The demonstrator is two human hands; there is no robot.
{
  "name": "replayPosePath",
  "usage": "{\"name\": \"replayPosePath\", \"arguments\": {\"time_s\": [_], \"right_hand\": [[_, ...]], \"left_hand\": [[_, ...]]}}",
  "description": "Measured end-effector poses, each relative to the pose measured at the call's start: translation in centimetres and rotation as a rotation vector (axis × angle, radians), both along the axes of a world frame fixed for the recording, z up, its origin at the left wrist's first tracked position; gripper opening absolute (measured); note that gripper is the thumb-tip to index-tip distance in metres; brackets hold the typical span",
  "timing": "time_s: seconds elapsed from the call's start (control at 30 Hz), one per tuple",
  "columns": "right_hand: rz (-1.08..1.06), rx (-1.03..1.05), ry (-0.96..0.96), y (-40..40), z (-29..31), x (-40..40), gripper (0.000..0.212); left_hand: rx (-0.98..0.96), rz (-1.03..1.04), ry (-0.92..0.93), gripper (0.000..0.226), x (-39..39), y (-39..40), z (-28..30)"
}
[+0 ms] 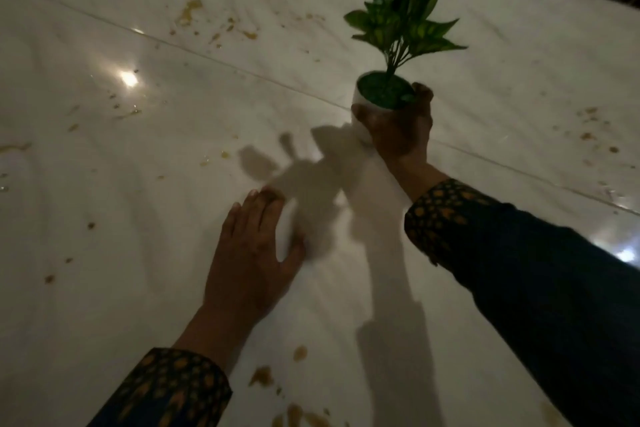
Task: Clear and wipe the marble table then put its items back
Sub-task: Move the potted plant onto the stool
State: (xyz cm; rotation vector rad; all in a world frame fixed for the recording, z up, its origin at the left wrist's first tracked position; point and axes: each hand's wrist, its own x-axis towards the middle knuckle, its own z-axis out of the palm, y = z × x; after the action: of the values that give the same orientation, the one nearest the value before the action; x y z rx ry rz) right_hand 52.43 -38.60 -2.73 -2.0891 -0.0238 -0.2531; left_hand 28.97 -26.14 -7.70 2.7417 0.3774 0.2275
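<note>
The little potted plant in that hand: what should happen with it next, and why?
Probably lift the potted plant off the table and set it aside. The right hand already grips its white pot, and brown stains spread across the marble still need wiping.

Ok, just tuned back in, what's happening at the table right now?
The person's right hand grips a small white pot holding a leafy green plant; whether it is lifted or resting on the marble table is hard to tell. The left hand lies flat, fingers straight, on the marble. Brown stains and splatters dot the surface, so the wiping looks not yet done. No cloth is in view.
</note>
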Motion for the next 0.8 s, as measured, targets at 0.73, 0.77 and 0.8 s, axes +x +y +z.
{"name": "replayPosePath", "arguments": {"time_s": [0.73,0.77,0.8], "right_hand": [[-0.005,0.027,-0.091,-20.5,16.4,-21.1,0.093],[-0.013,0.041,-0.091,-22.8,16.9,-22.4,0.091],[-0.026,0.055,-0.091,-25.1,17.3,-23.9,0.089]], "left_hand": [[0.079,-0.252,0.043,0.063,-1.6,-13.6,17.2],[0.078,-0.269,0.032,0.062,-2.3,-15.2,18.0],[0.071,-0.286,0.014,0.061,-3.0,-17.0,18.9]]}}
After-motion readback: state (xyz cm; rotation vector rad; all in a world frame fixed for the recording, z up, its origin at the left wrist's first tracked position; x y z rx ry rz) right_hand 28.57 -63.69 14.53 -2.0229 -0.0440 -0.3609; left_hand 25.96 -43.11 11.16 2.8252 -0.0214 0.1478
